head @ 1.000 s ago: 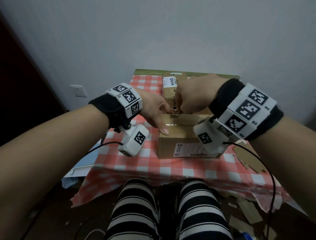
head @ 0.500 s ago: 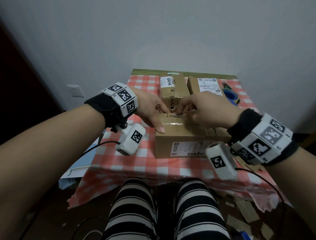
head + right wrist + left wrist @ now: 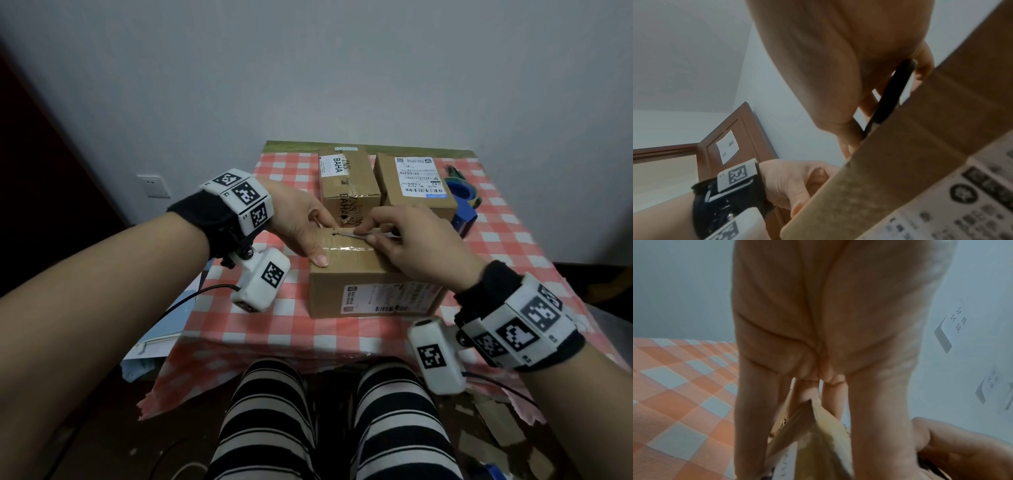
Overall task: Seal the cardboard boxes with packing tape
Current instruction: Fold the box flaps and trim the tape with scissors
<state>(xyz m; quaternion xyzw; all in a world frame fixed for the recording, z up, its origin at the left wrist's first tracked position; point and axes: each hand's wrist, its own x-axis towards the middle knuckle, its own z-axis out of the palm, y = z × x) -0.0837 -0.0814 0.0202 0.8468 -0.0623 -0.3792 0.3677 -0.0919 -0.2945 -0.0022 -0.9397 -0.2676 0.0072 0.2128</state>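
Left hand (image 3: 301, 222) braces the left top edge of the near brown cardboard box (image 3: 363, 277): thumb flat along the front-left corner, fingers (image 3: 756, 410) straight down over the far side, gripping nothing, just pressing.

The box sits front-centre on the red-and-white checked tabletop (image 3: 274, 325), printed shipping label on its front face. A glossy strip of clear packing tape (image 3: 346, 248) lies across its top, wrinkled, catching light. Far top edge looks scuffed, with a small dark tear.

Right hand (image 3: 414, 246) is on the box top right of the left hand, fingers curled, pinching something thin and pale at the far edge. Likely a tape end or a flap, can't tell which. Right wrist view shows a black strip-like object (image 3: 890, 97) held in the same hand; identity unclear.

Behind the box: two smaller brown cardboard boxes (image 3: 349, 181) side by side, labelled, old tape visible on the left one. Whether they're sealed can't be judged. Right of them, a blue tape dispenser (image 3: 462, 202).

Progress guess: the near box is mid-seal, one strip down, end not yet finished.
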